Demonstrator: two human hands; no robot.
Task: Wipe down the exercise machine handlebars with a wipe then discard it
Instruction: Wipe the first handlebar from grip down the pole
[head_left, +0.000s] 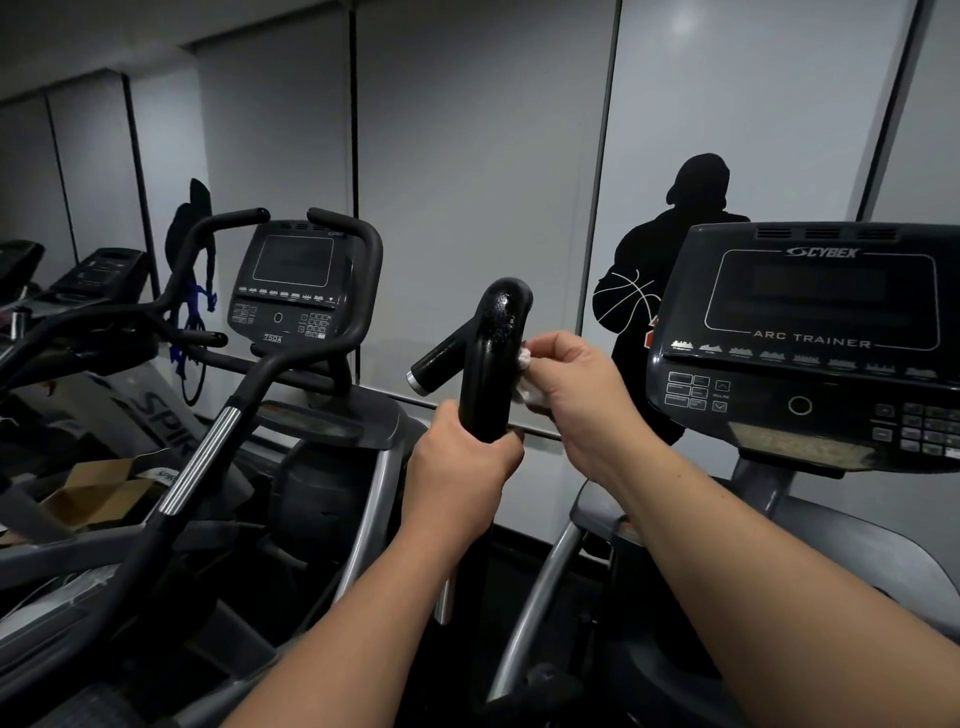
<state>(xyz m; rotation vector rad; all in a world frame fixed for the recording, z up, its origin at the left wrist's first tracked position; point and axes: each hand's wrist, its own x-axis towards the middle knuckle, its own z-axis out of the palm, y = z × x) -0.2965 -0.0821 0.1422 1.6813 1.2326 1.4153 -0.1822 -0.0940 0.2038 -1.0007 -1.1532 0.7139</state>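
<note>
Nearest the camera, two bare forearms reached up from six o'clock toward the middle of the view. The left hand (462, 467) was wrapped round the lower part of the handlebar (491, 374), fingers curled about the black grip just below its bend, seemingly steadying it. The right hand (576, 395) sat a little higher, at about three o'clock from the bar, pinching a small crumpled white wipe (527, 376) between thumb and fingertips and pressing it against the bar's right flank.

The bar's long axis ran nearly upright — from the shaft at six o'clock to a rounded top at twelve — with a short stub (441, 361) branching off toward ten o'clock. The upper grip looked wet and speckled. The wipe touched the bar between the left hand and the top, so the next stroke would likely run along that upright axis; the right hand was the nearer one for it, while the stub lay on the far side from the wipe and would call for a reach across.

Beyond, at three o'clock, stood the console (810, 332) marked ARC TRAINER. At nine to ten o'clock stood a second machine (291, 280), with a grey wall (483, 156) behind. No bin showed, so discarding looked some way off.
</note>
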